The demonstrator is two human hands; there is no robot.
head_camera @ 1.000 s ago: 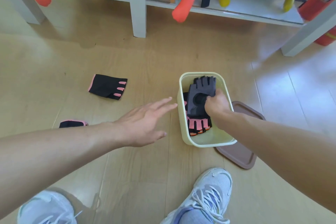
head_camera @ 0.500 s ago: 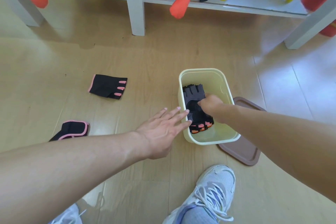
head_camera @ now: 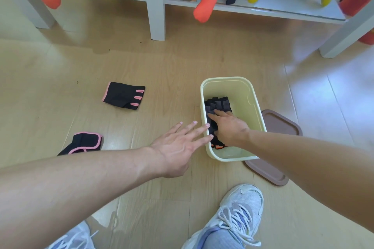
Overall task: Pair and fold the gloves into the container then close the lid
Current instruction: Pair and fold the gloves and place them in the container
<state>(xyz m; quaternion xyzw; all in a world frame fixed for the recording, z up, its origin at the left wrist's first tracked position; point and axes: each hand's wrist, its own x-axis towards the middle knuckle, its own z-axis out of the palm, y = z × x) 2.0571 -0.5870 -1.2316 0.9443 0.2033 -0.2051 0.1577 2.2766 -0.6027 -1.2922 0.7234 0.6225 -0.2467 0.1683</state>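
A pale yellow container stands on the wooden floor. Inside it lies a folded pair of dark grey gloves with orange trim. My right hand rests flat on that pair, fingers spread. Fingers apart and holding nothing, my left hand touches the container's left wall with its fingertips. A black glove with pink trim lies flat on the floor to the left. A second black and pink glove lies nearer, partly hidden by my left forearm. The brown lid lies under the container's right side.
A grey shelf unit with legs stands at the back, holding red-orange and yellow padded items. My two white sneakers are at the bottom of the view. Wooden floor surrounds the container.
My right hand pushed the grey glove pair down into the container and now lies flat on it. My left hand moved right to the container's wall.
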